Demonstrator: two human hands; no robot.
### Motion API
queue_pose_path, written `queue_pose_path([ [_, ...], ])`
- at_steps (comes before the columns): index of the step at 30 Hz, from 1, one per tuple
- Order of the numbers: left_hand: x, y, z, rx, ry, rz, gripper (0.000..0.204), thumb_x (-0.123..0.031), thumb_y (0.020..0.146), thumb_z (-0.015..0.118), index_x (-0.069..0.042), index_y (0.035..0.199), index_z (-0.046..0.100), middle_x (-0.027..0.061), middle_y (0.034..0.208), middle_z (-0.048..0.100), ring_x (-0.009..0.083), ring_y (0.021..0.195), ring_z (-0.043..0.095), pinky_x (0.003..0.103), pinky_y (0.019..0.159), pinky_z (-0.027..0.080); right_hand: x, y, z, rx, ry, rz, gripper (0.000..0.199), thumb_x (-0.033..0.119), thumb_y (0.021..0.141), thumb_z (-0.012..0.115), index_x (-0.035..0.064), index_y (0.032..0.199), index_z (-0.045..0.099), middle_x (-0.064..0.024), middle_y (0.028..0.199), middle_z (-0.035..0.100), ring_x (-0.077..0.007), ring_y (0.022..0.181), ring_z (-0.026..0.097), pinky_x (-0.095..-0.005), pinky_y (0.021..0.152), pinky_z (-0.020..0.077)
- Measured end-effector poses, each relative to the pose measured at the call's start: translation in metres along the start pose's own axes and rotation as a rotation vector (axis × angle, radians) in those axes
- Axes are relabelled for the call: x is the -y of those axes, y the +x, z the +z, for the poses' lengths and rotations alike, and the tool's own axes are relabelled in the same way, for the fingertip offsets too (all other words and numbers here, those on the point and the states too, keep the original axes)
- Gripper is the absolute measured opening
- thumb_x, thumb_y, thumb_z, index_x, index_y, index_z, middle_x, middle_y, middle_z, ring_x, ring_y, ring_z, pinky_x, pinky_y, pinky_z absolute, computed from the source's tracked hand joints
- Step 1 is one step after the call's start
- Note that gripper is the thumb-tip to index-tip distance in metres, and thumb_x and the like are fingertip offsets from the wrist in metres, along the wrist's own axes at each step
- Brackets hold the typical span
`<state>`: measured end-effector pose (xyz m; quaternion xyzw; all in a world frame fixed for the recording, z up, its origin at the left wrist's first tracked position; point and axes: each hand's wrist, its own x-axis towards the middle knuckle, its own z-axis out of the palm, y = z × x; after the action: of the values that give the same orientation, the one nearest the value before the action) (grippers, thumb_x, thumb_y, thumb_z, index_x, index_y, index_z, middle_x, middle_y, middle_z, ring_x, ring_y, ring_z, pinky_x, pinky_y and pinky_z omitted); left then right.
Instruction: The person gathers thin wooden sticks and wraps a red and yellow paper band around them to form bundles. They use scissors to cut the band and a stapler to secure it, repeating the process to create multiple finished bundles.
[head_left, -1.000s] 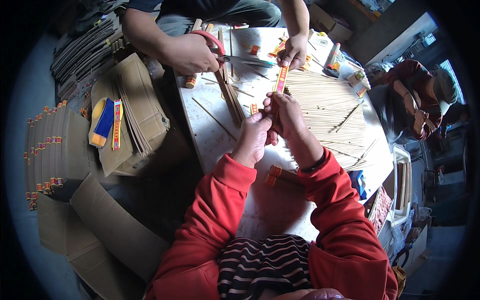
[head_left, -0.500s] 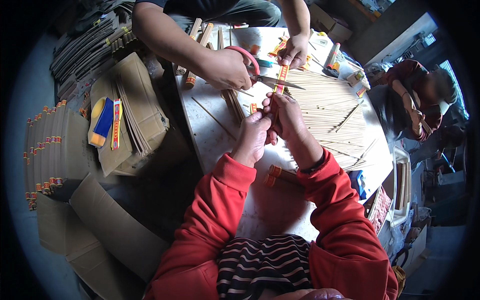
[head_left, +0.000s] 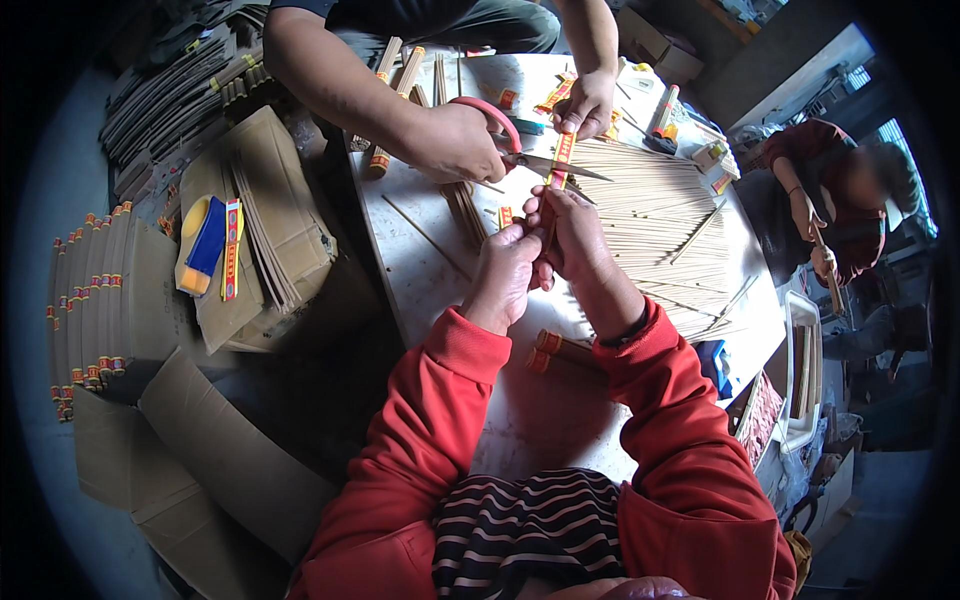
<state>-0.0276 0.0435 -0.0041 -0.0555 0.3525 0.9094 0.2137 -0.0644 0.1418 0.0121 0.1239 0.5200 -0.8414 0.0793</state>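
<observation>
- Hands first: our left hand [head_left: 508,272] and right hand [head_left: 575,232] are pressed close together over the table [head_left: 520,420], fingers curled and pinching one thin bundle of sticks [head_left: 548,228] between them, upright in our grip
- Up past our fingertips an orange paper strip [head_left: 562,160] runs on from that bundle; the person across from us pinches its far end with one hand [head_left: 585,100] and brings red-handled scissors [head_left: 520,150] to it with the other hand [head_left: 455,145]
- We judge this bundle is banded or nearly so, with the strip still uncut as far as we can tell
- Done work shows just below our right wrist: two finished rolls [head_left: 560,350] with orange bands lie on the table, and more banded rolls [head_left: 385,120] sit up to the left of our hands
- Left to do looks like plenty: a wide spread of loose sticks [head_left: 660,220] lies to the right of our right hand, unbundled
- Far left of our left arm, folded cardboard boxes [head_left: 270,230] stand stacked
</observation>
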Motion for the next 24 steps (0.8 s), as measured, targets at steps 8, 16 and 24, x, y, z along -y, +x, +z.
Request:
queue_pose_path([
  [8,0.0006,0.0022,-0.0008,-0.011,-0.018,0.003,0.011,-0.004,0.082,0.041,-0.003,0.091,0.047,0.0046,0.061,0.049,0.0134,0.037,0.043,0.026,0.037,0.038,0.0013,0.0000,0.0009,0.016,-0.016,0.014,0.018,0.017,0.090,0.032,0.0025,0.091,0.043,-0.0045,0.069,0.051,-0.0127,0.054,0.047,-0.0243,0.049,0.0434],
  [16,-0.0008,0.0010,0.0009,-0.034,-0.022,-0.005,0.012,-0.003,0.081,0.041,-0.003,0.092,0.047,0.0048,0.061,0.049,0.0136,0.037,0.043,0.027,0.037,0.038,0.0007,0.0011,-0.0008,0.026,-0.005,0.009,0.019,0.016,0.091,0.031,0.0006,0.089,0.043,-0.0063,0.068,0.051,-0.0134,0.055,0.047,-0.0247,0.051,0.0442],
  [24,0.0005,0.0014,-0.0008,-0.006,-0.002,0.002,0.009,-0.007,0.082,0.045,-0.006,0.091,0.048,0.0013,0.062,0.048,0.0098,0.041,0.043,0.024,0.039,0.038,-0.0018,0.0031,-0.0031,0.031,-0.019,-0.006,0.019,0.017,0.090,0.031,0.0024,0.090,0.043,-0.0046,0.070,0.050,-0.0126,0.055,0.046,-0.0239,0.050,0.0431],
])
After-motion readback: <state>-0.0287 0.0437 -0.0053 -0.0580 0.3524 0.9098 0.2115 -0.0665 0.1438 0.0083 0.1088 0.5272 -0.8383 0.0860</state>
